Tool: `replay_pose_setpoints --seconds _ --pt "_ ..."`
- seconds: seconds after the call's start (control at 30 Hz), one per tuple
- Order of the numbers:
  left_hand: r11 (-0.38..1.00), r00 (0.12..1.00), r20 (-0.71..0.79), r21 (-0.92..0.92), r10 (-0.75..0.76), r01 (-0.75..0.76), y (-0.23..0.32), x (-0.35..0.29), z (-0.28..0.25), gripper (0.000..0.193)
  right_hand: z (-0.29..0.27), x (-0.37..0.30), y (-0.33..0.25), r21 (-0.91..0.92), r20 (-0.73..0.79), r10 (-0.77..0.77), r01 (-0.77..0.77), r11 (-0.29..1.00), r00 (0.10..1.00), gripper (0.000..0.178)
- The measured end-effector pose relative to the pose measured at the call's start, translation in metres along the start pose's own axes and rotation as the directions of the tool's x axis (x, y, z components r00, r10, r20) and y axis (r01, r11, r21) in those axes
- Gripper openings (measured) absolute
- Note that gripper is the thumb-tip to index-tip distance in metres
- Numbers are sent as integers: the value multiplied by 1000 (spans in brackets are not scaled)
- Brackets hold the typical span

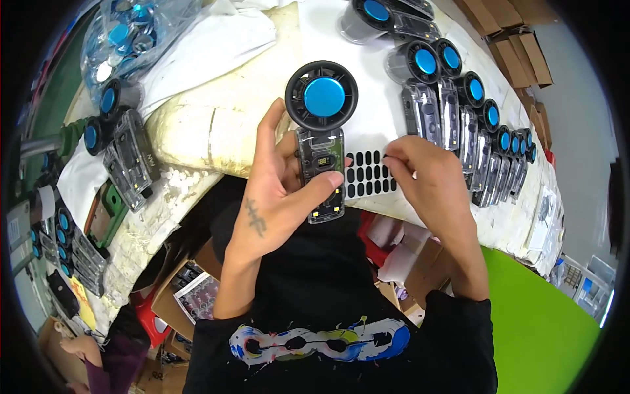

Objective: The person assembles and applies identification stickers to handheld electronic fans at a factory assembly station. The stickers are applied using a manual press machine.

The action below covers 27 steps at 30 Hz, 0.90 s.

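Observation:
My left hand [279, 187] is closed around the clear handle of a small handheld fan [321, 174], thumb across its front. The fan's round black head, with a blue disc in its centre, points up, and a lit display and small lights show through the handle. Just right of it lies a white sheet of black oval stickers [371, 176] in rows. Over the sheet's right edge, my right hand [420, 164] has its thumb and fingertips pinched together. Whether a sticker is between them is too small to make out.
Several similar fans [459, 125] line the table's right side. Two more fans [128, 148] lie at the left, near a plastic bag of blue discs [131, 39]. Open cardboard boxes [420, 269] stand below the table edge. A co-worker's hand [82, 348] shows at lower left.

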<state>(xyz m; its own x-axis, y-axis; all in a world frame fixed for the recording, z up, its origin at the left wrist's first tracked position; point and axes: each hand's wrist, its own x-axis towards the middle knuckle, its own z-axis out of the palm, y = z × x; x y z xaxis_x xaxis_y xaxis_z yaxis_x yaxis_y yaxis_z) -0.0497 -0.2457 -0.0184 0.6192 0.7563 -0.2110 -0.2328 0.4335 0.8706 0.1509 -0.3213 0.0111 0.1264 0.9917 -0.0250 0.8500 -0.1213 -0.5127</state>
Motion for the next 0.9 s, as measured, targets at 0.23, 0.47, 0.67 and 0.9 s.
replay_pose_setpoints --seconds 0.23,0.47,0.67,0.9 --pt "982 992 17 -142 126 -123 -11 -6 -1 102 -7 -3 -44 642 12 416 -326 694 909 9" --pt "974 987 -72 -162 147 -157 -9 -10 4 101 27 5 -72 839 127 357 -292 460 926 7" --pt "967 978 -75 -148 197 -206 -13 -10 5 100 25 7 -74 796 101 344 -283 535 934 6" --pt "961 973 -59 -149 225 -231 -14 -9 5 101 24 8 -72 736 58 319 -256 626 946 7"
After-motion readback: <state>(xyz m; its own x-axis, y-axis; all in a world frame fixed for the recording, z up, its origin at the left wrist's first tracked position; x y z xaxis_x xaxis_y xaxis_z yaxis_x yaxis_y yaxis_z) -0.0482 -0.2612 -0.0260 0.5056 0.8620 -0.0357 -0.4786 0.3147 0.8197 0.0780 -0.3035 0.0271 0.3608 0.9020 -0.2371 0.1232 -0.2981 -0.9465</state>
